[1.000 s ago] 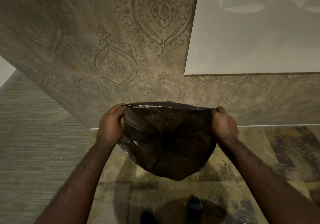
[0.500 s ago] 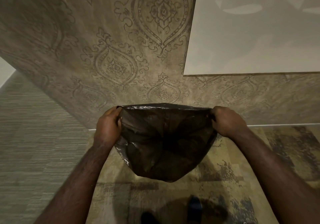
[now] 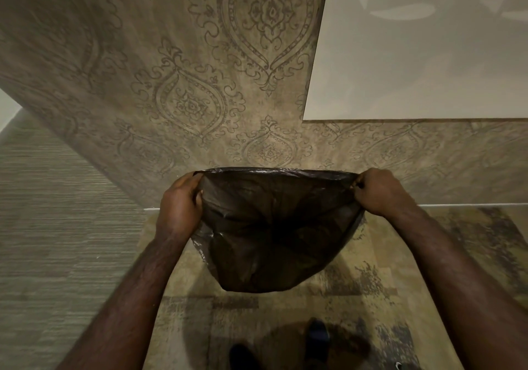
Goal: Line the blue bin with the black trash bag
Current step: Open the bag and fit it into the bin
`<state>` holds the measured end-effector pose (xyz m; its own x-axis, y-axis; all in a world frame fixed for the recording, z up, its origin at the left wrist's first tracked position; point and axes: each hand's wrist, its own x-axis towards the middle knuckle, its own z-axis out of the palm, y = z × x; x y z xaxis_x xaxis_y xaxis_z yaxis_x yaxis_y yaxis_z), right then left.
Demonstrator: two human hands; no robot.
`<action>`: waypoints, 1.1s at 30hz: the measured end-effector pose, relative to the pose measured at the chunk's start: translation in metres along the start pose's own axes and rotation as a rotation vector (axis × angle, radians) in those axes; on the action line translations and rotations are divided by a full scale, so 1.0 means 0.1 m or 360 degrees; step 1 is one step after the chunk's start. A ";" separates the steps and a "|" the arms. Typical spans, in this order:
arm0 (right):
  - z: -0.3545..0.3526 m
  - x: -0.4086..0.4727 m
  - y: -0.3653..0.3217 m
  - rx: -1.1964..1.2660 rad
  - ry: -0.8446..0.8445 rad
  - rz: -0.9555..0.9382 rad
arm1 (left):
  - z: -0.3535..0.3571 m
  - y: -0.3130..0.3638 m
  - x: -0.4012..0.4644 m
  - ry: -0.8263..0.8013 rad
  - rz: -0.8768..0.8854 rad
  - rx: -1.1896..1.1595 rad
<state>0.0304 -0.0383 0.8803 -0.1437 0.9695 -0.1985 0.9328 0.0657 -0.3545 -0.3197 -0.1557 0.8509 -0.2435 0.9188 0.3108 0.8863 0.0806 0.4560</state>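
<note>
The black trash bag (image 3: 274,226) hangs in the middle of the frame, held up in the air in front of me with its mouth stretched wide. I look down into the opening: the far edge of the rim runs taut and nearly straight between my two hands, and the body of the bag sags below it into a rounded pouch, with creases gathering toward a dark centre at the bottom.

My left hand (image 3: 180,201) grasps the rim at the bag's left side, fingers curled over the edge and tucked into the plastic. My right hand (image 3: 377,192) pinches the rim at the right corner, knuckles up, the plastic bunched between thumb and fingers. Both forearms reach in from the lower corners of the frame.

Below the bag lies a mottled tan and dark carpet (image 3: 428,269), and the bag hangs clear above it. At the bottom edge, slightly right of centre, the tips of my dark shoes (image 3: 317,338) show inside a round shadow. Behind the bag stands a wall (image 3: 200,83) covered in brownish paper with an ornate damask pattern. A pale, glossy panel (image 3: 428,49) fills the upper right of the frame. On the left side runs a grey-green striped surface (image 3: 57,226).
</note>
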 end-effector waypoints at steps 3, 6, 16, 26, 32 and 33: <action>0.02 -0.03 0.00 0.0195 0.0074 0.0038 | 0.01 0.04 0.00 0.0032 -0.0007 -0.0031; -0.03 -0.07 0.05 0.0356 0.0100 -0.0132 | -0.01 0.00 0.02 0.0057 -0.0084 -0.0011; -0.23 -0.12 0.15 0.0458 0.0336 -0.0201 | -0.09 -0.07 0.08 0.0101 -0.0120 0.0024; -0.13 -0.26 0.25 -0.0213 0.0236 -0.0756 | -0.12 -0.09 0.11 0.0013 -0.0046 0.0033; 0.09 -0.15 0.29 -0.0417 0.0312 -0.0245 | -0.07 -0.04 0.14 -0.0085 0.0059 0.0001; 0.11 -0.14 0.27 -0.0338 0.0377 -0.0137 | -0.06 -0.01 0.13 -0.0086 0.0055 0.0000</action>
<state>0.0542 -0.0528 0.8629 -0.1675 0.9846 0.0507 0.9722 0.1735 -0.1573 -0.3260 -0.1465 0.8596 -0.1910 0.9406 0.2806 0.8939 0.0486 0.4456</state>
